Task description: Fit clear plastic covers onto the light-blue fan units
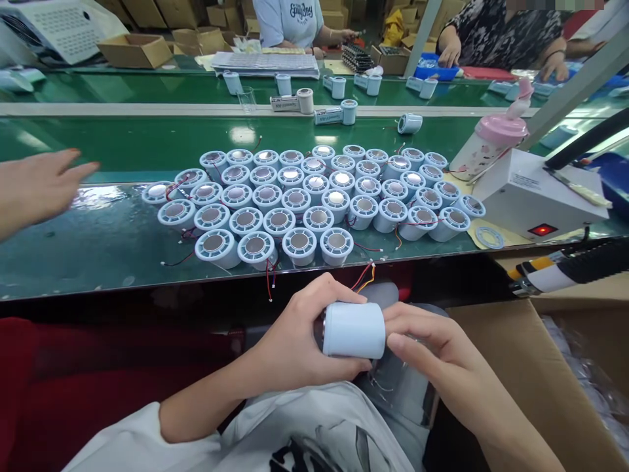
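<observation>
Pale blue cylinder (354, 330) | smooth, lying sideways | between both hands' fingers (344, 368)

The cylinder (354, 330) held over the lap is pale blue, plain, with no pattern. The caps (314, 196) massed on the bench (98, 242) are the same pale blue with silver-grey centres, and thin red, black and orange wires trail from them. The bench is dark glossy green with a pale strip along its far side. The box (531, 196) at the right is white with a glowing red switch. Beside it stands a bottle (494, 141) with a pink lid and a white, speckled body. The cartons (135, 49) at the back are brown. One person's shirt (289, 19) is light blue with dark lettering; another's top (501, 29) is black with a white print.
</observation>
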A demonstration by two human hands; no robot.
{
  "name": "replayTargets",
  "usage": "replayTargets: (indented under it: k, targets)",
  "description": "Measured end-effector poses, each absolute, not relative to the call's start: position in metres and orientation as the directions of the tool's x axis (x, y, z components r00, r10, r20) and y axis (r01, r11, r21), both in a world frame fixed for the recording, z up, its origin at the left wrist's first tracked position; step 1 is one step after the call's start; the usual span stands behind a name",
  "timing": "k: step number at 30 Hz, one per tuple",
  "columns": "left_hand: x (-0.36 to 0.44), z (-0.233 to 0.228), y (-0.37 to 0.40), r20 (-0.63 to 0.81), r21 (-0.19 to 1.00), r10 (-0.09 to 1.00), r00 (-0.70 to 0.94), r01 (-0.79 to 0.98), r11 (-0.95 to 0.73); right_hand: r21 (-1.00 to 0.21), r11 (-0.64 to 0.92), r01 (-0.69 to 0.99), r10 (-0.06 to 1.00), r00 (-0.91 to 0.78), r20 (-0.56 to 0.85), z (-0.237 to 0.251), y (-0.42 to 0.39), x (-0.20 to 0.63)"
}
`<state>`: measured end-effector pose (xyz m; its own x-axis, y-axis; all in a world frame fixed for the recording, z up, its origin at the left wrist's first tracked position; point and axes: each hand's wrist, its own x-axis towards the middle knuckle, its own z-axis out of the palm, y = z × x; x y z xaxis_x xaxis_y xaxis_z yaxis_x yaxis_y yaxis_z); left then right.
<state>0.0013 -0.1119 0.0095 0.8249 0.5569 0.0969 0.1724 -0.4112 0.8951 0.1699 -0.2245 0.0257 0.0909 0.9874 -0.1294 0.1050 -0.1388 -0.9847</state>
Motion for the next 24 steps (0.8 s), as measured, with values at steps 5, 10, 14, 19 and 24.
replayTargets:
  k: [5, 10, 14, 19, 24]
  targets:
    - [0.002, 0.009, -0.117, 0.148, 0.862, 0.554, 0.819, 0.167, -0.478, -0.959, -0.171, 0.227, 0.979, 0.146, -0.14, 0.027, -0.222, 0.164]
    - [0.0, 0.007, -0.117, 0.129, 0.87, 0.557, 0.82, 0.177, -0.461, -0.96, -0.178, 0.216, 0.981, 0.119, -0.155, 0.023, -0.222, 0.166]
    - [-0.002, 0.007, -0.112, 0.064, 0.907, 0.546, 0.835, 0.179, -0.38, -0.98, -0.165, 0.114, 0.985, 0.062, -0.159, 0.019, -0.224, 0.17]
    - [0.001, 0.006, -0.112, 0.045, 0.9, 0.558, 0.829, 0.209, -0.382, -0.965, -0.131, 0.228, 0.985, 0.139, -0.101, 0.021, -0.226, 0.163]
    - [0.004, 0.008, -0.116, 0.064, 0.885, 0.593, 0.803, 0.229, -0.405, -0.923, -0.12, 0.365, 0.986, 0.152, -0.068, 0.024, -0.225, 0.155]
